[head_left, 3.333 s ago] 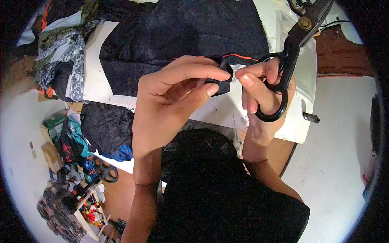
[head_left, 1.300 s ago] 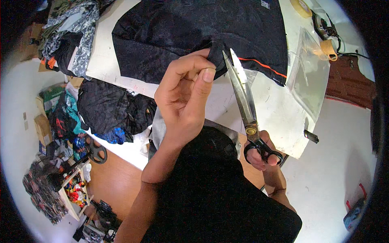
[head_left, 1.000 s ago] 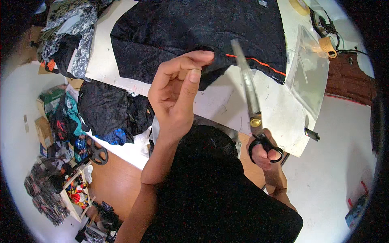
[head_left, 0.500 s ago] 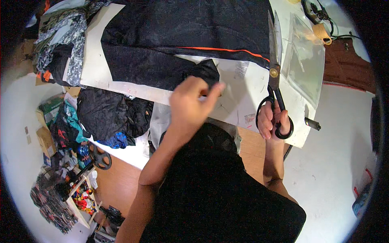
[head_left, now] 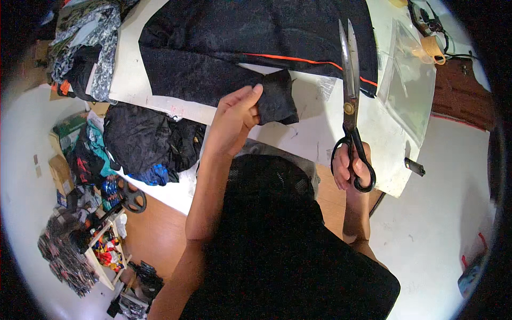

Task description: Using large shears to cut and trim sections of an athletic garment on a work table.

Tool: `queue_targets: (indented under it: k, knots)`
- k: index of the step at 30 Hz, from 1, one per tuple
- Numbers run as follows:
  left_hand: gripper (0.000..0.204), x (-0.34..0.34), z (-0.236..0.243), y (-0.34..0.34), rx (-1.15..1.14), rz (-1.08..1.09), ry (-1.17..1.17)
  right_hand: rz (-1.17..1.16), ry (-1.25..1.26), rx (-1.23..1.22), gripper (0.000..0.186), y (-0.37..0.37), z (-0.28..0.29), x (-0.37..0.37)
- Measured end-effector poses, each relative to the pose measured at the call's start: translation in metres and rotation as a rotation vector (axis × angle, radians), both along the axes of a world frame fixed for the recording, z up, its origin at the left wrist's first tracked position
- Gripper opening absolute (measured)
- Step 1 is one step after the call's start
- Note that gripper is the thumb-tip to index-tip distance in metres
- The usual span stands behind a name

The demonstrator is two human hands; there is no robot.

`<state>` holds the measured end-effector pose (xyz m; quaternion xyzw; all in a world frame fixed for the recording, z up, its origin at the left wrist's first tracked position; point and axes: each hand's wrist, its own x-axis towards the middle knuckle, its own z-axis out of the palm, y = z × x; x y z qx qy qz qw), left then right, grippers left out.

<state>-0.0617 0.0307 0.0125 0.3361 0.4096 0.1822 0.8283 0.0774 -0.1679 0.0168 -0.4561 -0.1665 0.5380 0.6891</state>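
Observation:
My left hand (head_left: pixel 238 113) pinches the edge of a small black fabric flap (head_left: pixel 277 98) at the near side of a large black garment (head_left: pixel 240 32). An orange stripe (head_left: pixel 298 58) runs along the garment, which lies spread on the white table (head_left: pixel 186 111). In my right hand (head_left: pixel 352 165) is a pair of large scissors (head_left: pixel 349 106) with black handles. My fingers are through the handle loops, and the blades point away from me, slightly parted. Their tips lie over the garment's right part.
A clear plastic sheet (head_left: pixel 402 85) lies at the table's right, with a tape roll (head_left: pixel 432 48) beyond it. A black object (head_left: pixel 414 166) sticks out at the right edge. Dark clothes (head_left: pixel 152 138) are heaped at the left, camouflage fabric (head_left: pixel 104 48) behind them.
My left hand has moved slightly left and now grips the flap, which is opened out flatter. The scissors have shifted left and a little nearer, their blades tilting leftward.

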Motion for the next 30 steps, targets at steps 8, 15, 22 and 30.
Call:
queue_targets:
  k: [8,15,22,30]
  knots:
    - [0.013,0.007,0.03,0.003,-0.201,0.131,-0.674,0.048,0.177,0.169,0.054,-0.003,-0.002,-0.018]
    - [0.002,0.012,0.067,0.004,-0.078,0.187,-0.809,0.2,0.198,0.418,0.059,-0.006,-0.008,-0.023]
    - [0.04,0.014,0.08,-0.002,0.011,0.245,-0.797,0.275,0.12,0.423,0.059,-0.004,-0.003,-0.023]
    - [0.051,0.01,0.078,0.003,0.21,0.166,-0.747,0.152,0.125,0.381,0.06,-0.012,0.0,-0.031]
